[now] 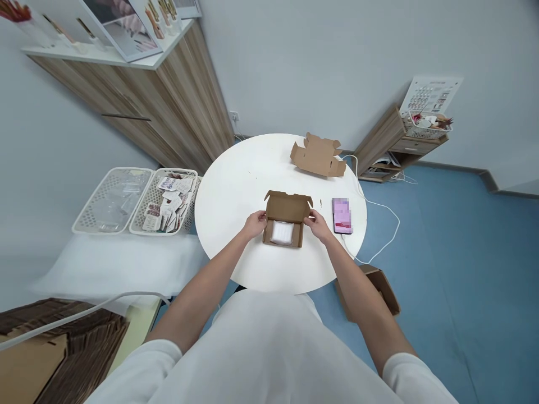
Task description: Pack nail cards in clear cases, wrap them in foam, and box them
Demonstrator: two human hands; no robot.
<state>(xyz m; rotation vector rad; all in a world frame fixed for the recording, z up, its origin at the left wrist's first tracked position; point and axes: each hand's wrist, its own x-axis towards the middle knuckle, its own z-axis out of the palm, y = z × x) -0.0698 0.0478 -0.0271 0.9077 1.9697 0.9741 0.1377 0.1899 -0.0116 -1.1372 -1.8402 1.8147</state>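
A small brown cardboard box point(288, 207) stands on the round white table point(227, 207) with its lid raised at the back. Inside lies a white packet point(282, 233), its contents too small to make out. My left hand point(255, 224) grips the box at its left side, near the lid's hinge. At the opposite side, my right hand point(318, 224) holds the edge between thumb and fingers. An unfolded cardboard box blank point(318, 156) lies flat farther back on the table.
A phone point(342, 215) with a white cable rests at the table's right. White baskets point(143, 224) holding packets and clear plastic stand left. An open carton point(379, 289) sits on the floor at right. Stacked flat cardboard point(84, 359) fills the lower left.
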